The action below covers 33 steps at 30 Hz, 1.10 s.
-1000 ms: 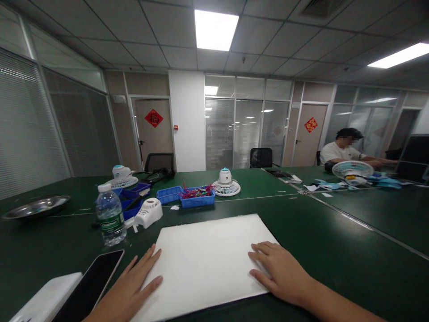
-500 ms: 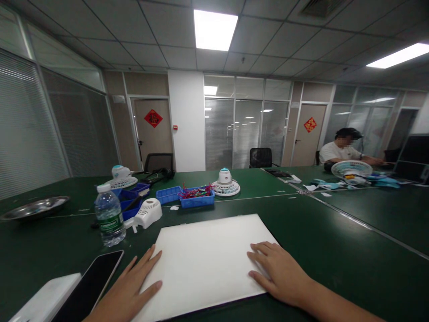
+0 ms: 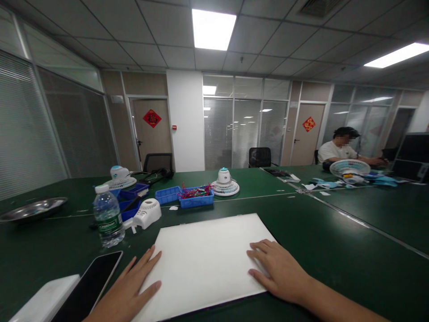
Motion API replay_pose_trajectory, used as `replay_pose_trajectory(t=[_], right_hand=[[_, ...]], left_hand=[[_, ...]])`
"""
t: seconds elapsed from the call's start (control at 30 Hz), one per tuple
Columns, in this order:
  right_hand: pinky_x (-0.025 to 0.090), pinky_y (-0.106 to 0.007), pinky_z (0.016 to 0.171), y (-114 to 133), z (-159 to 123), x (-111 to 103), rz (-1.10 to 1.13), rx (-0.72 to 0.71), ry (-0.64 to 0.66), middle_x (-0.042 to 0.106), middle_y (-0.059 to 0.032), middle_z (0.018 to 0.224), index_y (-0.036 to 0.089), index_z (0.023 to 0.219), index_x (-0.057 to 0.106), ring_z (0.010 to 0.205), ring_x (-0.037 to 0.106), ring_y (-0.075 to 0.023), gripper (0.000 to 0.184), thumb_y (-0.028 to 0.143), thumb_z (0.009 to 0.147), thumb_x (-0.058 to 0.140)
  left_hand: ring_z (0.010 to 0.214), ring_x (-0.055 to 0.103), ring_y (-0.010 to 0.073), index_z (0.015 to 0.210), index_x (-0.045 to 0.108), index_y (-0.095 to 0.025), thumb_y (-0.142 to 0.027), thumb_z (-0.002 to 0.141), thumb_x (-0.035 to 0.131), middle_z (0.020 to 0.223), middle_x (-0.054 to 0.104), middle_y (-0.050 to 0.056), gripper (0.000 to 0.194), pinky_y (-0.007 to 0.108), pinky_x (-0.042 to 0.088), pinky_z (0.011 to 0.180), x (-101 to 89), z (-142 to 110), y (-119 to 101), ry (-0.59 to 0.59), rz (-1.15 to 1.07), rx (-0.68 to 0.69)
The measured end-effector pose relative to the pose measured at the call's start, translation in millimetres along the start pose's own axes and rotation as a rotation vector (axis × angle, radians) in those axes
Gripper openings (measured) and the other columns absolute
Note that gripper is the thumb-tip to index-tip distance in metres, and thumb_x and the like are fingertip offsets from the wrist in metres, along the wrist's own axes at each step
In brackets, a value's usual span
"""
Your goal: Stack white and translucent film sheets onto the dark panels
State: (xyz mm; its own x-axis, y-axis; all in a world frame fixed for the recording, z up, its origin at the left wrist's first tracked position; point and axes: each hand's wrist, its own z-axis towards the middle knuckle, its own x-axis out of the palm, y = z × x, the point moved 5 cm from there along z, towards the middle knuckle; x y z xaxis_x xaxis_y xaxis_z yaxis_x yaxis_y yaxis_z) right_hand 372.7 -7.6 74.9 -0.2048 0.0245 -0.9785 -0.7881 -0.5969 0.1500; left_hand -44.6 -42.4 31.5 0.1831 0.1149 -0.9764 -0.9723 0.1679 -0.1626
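Board (image 3: 204, 264): white, lying flat on the green table (image 3: 321, 268) right in front of the person, between the two hands; a thin dark border shows along its near edge;
Left hand (image 3: 130, 288): uncurled, fingers parted, laid across the board's left edge, thumb over the white surface;
Right hand (image 3: 276, 268): relaxed and uncurled, fingers slightly bent, reaching over the board's right edge;
Phone (image 3: 90, 281): dark screen up, just beside the left hand; a white slab (image 3: 47, 299) lies alongside;
Bottle (image 3: 109, 219): upright, white cap, green label, beyond the phone; a white plastic housing (image 3: 148, 213) sits near it;
Blue tray (image 3: 197, 202): holds tangled reddish wires (image 3: 196, 191), farther off past the board;
Co-worker (image 3: 335, 151): white top, away to the right, behind a round white grille (image 3: 350, 167)
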Motion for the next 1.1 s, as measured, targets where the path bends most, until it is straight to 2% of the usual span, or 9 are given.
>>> replay_pose_trajectory(t=[0.2, 0.3, 0.4, 0.53, 0.67, 0.83, 0.97, 1.1], right_hand=[[0.035, -0.049, 0.109, -16, 2, -1, 0.056, 0.036, -0.024, 0.059, -0.0094, 0.137, 0.027, 0.134, 0.062, 0.124, 0.053, -0.0289, 0.058, 0.064, 0.094, 0.042], [0.036, -0.049, 0.108, -39, 5, -2, 0.059, 0.096, -0.057, 0.061, -0.009, 0.134, 0.028, 0.129, 0.066, 0.122, 0.054, -0.0287, 0.055, 0.063, 0.093, 0.043], [0.037, -0.051, 0.105, -69, 7, -5, 0.049, 0.18, -0.087, 0.062, -0.0125, 0.132, 0.022, 0.127, 0.067, 0.12, 0.054, -0.0305, 0.056, 0.06, 0.094, 0.042], [0.039, -0.047, 0.105, -97, 8, -6, 0.068, 0.239, -0.106, 0.062, -0.0115, 0.132, 0.019, 0.126, 0.068, 0.119, 0.056, -0.0277, 0.055, 0.055, 0.094, 0.041], [0.036, -0.046, 0.109, -106, 7, -3, 0.099, 0.254, -0.118, 0.06, -0.0086, 0.137, 0.022, 0.127, 0.067, 0.124, 0.054, -0.0269, 0.053, 0.055, 0.093, 0.043], [0.032, -0.054, 0.112, -111, 5, 7, 0.16, 0.345, -0.177, 0.058, -0.0153, 0.138, 0.016, 0.135, 0.061, 0.129, 0.05, -0.0333, 0.063, 0.057, 0.089, 0.048], [0.032, -0.05, 0.114, -112, 7, 18, 0.306, 0.37, -0.22, 0.057, -0.0131, 0.14, 0.016, 0.139, 0.056, 0.13, 0.052, -0.0297, 0.063, 0.053, 0.089, 0.048], [0.031, -0.051, 0.116, -119, 12, 26, 0.517, 0.386, -0.286, 0.054, -0.0144, 0.144, 0.012, 0.139, 0.056, 0.134, 0.049, -0.0286, 0.063, 0.045, 0.085, 0.049]], left_hand=[[0.147, 0.029, 0.0368, 0.153, 0.03, -0.036, -0.065, 0.094, 0.043, 0.162, 0.021, 0.0, 0.067, 0.059, 0.033, 0.116, 0.0, -1, 0, 0.003, -0.009, -0.016], [0.147, 0.029, 0.0363, 0.153, 0.03, -0.036, -0.064, 0.094, 0.043, 0.162, 0.021, 0.0, 0.066, 0.058, 0.032, 0.117, 3.7, 0, 3, 0.002, -0.011, -0.01], [0.146, 0.033, 0.0346, 0.152, 0.032, -0.036, -0.062, 0.094, 0.047, 0.162, 0.024, 0.0, 0.066, 0.055, 0.032, 0.118, 5.4, 1, 5, -0.027, -0.002, 0.024], [0.146, 0.035, 0.0335, 0.152, 0.033, -0.035, -0.062, 0.095, 0.047, 0.161, 0.024, 0.001, 0.065, 0.054, 0.031, 0.119, 1.5, 1, 1, -0.031, 0.012, 0.031], [0.146, 0.031, 0.0357, 0.152, 0.034, -0.033, -0.063, 0.095, 0.045, 0.162, 0.022, 0.002, 0.065, 0.057, 0.031, 0.118, -5.3, -1, -8, -0.002, 0.007, 0.0], [0.147, 0.027, 0.0378, 0.152, 0.031, -0.033, -0.062, 0.095, 0.046, 0.162, 0.022, 0.004, 0.066, 0.058, 0.031, 0.117, -0.4, -1, -4, -0.024, 0.02, 0.007], [0.148, 0.024, 0.0382, 0.153, 0.029, -0.033, -0.058, 0.096, 0.047, 0.161, 0.023, 0.005, 0.065, 0.059, 0.029, 0.118, 7.9, -1, 2, -0.05, 0.04, 0.049], [0.148, 0.024, 0.0381, 0.153, 0.029, -0.033, -0.06, 0.096, 0.046, 0.161, 0.023, 0.004, 0.066, 0.058, 0.03, 0.118, 5.5, -2, 0, -0.028, 0.044, 0.044]])
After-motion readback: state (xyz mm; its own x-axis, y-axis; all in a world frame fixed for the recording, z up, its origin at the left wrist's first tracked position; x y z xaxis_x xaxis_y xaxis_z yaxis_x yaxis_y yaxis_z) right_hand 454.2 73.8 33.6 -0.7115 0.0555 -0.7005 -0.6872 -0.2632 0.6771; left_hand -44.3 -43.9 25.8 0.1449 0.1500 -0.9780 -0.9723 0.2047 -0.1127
